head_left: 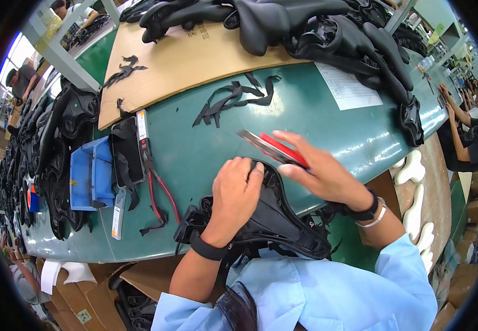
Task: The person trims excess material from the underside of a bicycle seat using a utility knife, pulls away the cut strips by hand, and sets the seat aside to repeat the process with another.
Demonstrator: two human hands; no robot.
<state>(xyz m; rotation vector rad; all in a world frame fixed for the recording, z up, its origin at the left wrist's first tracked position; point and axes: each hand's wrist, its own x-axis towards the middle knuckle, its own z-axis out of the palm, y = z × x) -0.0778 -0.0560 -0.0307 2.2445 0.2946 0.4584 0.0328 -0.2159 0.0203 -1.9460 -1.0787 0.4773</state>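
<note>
A black bicycle saddle [275,220] lies in front of me at the table's near edge, its hollow underside showing. My left hand [234,190] is closed on its upper end, fingers curled over the rim; what the fingertips pinch is hidden. In my right hand [319,171] is a red-and-metal utility knife [283,151], gripped between thumb and fingers. It is held above the saddle's far end, apart from it, with its tip pointing to the upper left and blurred. Trimmed black strips [230,99] lie on the table beyond.
Red-handled pliers [153,182], a blue bin [91,174] and a slim box cutter [118,213] sit at left. Black saddles [272,25] pile up at the back, partly over a cardboard sheet [162,66]. A paper sheet [349,88] lies at right. Co-workers sit farther off.
</note>
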